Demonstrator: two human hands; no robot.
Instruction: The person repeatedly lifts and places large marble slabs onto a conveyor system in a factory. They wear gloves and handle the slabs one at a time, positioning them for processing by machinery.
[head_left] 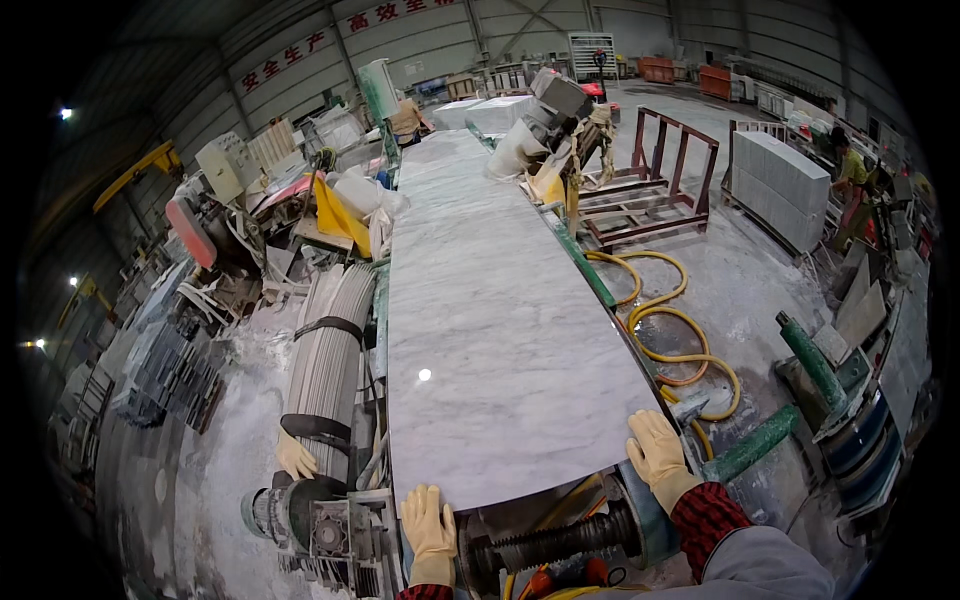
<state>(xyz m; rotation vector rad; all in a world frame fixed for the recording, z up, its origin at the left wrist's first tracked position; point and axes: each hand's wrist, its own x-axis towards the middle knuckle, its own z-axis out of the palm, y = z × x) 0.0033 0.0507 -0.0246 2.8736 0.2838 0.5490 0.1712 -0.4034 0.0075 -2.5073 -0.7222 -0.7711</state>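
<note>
A long grey-white veined stone slab [490, 360] lies flat on a machine bed and runs away from me. My left hand [428, 525], in a cream glove, lies at the slab's near left corner with its fingers stretched forward. At the near right corner, my right hand [658, 452] rests with its gloved fingers extended along the edge; a red-and-black checked cuff shows at the wrist. Neither hand is wrapped round anything. Below the slab's near end sits a dark threaded roller [555, 540]. Another cream glove [296, 455] lies left of the bed, with no arm visible in it.
A strapped bundle of strips [325, 365] and a motor [270, 515] stand on the left. Yellow hoses [665, 330] coil on the wet floor at right, near a brown metal rack [650, 185] and green rollers [755, 440]. Another person [852, 170] is at far right.
</note>
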